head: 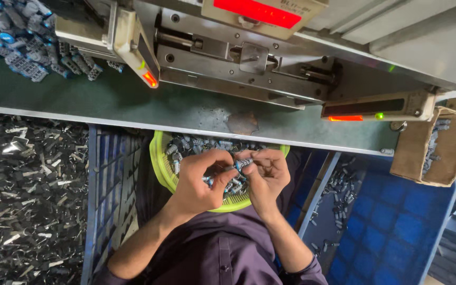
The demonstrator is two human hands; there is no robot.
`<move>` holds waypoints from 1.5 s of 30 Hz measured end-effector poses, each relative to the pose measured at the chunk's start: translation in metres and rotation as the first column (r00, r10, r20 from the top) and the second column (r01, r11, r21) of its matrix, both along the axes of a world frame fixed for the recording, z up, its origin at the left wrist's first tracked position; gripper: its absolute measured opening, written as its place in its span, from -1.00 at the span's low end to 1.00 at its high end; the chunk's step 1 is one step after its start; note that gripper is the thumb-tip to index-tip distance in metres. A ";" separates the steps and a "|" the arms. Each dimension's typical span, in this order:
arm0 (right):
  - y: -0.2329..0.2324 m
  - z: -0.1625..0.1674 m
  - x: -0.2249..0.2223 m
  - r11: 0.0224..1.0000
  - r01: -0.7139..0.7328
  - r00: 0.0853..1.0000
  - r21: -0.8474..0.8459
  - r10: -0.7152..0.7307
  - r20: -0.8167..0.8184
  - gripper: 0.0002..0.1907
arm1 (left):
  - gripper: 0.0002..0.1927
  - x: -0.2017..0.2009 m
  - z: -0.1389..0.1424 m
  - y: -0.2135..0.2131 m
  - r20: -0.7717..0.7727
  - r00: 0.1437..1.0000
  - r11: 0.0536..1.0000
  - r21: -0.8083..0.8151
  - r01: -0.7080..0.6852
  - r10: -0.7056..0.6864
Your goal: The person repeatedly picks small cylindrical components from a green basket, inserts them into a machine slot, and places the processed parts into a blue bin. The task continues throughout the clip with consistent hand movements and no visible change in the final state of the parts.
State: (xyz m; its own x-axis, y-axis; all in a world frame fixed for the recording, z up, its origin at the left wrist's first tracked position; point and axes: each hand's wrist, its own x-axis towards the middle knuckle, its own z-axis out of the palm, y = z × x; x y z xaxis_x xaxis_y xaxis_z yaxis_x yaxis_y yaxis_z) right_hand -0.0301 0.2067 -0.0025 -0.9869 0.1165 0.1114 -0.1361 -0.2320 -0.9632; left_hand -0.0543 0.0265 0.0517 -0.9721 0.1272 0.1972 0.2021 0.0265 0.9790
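Workbench (106, 100) under grey machine (249, 68)

A small grey-blue part (243, 163) (ridged, lying level) is pinched above a yellow-green basket (160, 168) of parts.

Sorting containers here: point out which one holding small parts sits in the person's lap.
The yellow-green round basket, under both hands; the cardboard box hangs off the bench's right end.

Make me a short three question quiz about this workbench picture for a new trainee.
1. True or false: both hands work over the yellow-green basket.
2. What lies heaped at far left below the bench edge: A dark metal scraps, B fruit, C cloth?
3. Which hand pinches the small blue-grey part at its tip?

Key: 1 true. 2 A. 3 The right hand; the left hand holds more parts beside it.
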 end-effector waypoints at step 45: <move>-0.017 0.029 -0.005 0.918 -0.324 0.918 0.230 0.246 0.312 -0.78 | -0.90 0.024 -0.028 -0.016 0.317 0.933 0.911 0.411 0.026 -0.170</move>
State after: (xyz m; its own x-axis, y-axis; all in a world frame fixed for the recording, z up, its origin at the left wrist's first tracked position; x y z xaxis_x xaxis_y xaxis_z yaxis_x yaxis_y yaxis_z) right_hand -0.0352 0.1893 0.0267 -0.9691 -0.1705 -0.1785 0.1717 0.0540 -0.9837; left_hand -0.0301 0.0101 0.0240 -0.9743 0.2073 -0.0877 -0.1624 -0.3779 0.9115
